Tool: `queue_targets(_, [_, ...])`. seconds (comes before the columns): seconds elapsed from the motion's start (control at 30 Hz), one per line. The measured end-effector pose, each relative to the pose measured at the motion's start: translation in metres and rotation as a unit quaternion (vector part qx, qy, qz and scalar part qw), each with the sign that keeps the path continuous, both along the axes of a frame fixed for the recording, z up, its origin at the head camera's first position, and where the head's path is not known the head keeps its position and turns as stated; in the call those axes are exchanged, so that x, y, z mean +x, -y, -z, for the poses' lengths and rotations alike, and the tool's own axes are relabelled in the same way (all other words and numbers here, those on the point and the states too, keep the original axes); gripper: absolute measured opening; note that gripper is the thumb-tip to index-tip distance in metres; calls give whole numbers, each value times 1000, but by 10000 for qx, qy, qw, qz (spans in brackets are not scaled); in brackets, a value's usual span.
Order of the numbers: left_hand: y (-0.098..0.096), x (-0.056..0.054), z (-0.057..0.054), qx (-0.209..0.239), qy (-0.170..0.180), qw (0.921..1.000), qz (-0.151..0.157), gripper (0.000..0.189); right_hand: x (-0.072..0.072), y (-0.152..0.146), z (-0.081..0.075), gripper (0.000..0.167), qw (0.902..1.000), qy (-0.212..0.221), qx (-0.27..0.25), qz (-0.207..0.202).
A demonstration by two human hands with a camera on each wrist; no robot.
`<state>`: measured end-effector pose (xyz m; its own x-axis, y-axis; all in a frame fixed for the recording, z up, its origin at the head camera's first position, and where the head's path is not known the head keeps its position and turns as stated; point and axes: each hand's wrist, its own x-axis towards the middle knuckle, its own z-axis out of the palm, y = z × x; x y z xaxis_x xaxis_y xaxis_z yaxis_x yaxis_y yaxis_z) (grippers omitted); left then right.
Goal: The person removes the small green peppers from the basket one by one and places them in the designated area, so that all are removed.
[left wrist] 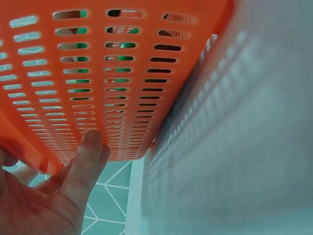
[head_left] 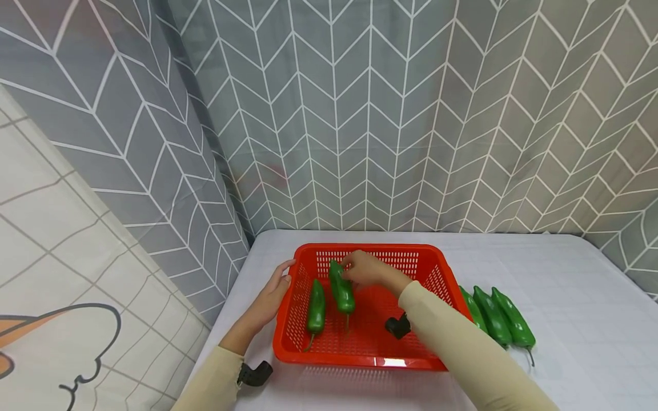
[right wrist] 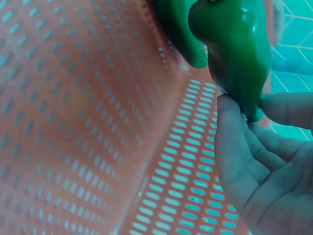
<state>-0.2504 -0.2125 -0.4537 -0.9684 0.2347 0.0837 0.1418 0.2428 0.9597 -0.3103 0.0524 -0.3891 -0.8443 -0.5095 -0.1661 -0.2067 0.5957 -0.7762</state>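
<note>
Right hand (head_left: 366,269): pinches 1 green pepper (head_left: 341,292) | left hand (head_left: 271,298): fingers extended at red basket's (head_left: 349,359) side

Between the right hand (head_left: 370,270) and the left hand (head_left: 269,298), the held pepper (head_left: 341,292), a second pepper (head_left: 316,308) and the left wall of the red basket (head_left: 354,360) block a low passage; above the rim the way is open. The far wall stands just beyond the right hand. Open basket floor lies on its right. Outside, farther right, three more peppers (head_left: 492,315) obstruct, with free table (head_left: 591,308) past them.
</note>
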Motion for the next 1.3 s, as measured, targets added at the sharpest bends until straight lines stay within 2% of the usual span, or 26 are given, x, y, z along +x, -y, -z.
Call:
queue_targets(0.1, [0, 0, 0, 5, -8, 10000, 32, 46, -2, -7, -5, 30, 9997, 123, -184, 50])
queue_targets(0.23, [1, 1, 0, 14, -14, 9999, 101, 46, -1, -14, -7, 32, 9996, 68, -242, 120])
queue_targets(0.47, [1, 2, 1, -98, -77, 9999, -44, 46, -1, -25, -8, 31, 9993, -9, -367, -24])
queue_targets(0.67, [2, 3, 0, -49, -16, 10000, -9, 46, -1, -32, -9, 31, 9986, 101, -515, -47])
queue_targets(0.9, [0, 1, -1, -45, 44, 10000, 43, 46, -1, -40, -10, 34, 9993, -162, -322, -16])
queue_targets(1.03, [0, 1, -2, -39, 66, 9999, 78, 46, 0, -47, -12, 35, 9993, -92, -356, 93])
queue_targets(1.3, [1, 1, -2, 31, 25, 9999, 160, 47, 0, -62, -11, 33, 9990, -225, -393, 57])
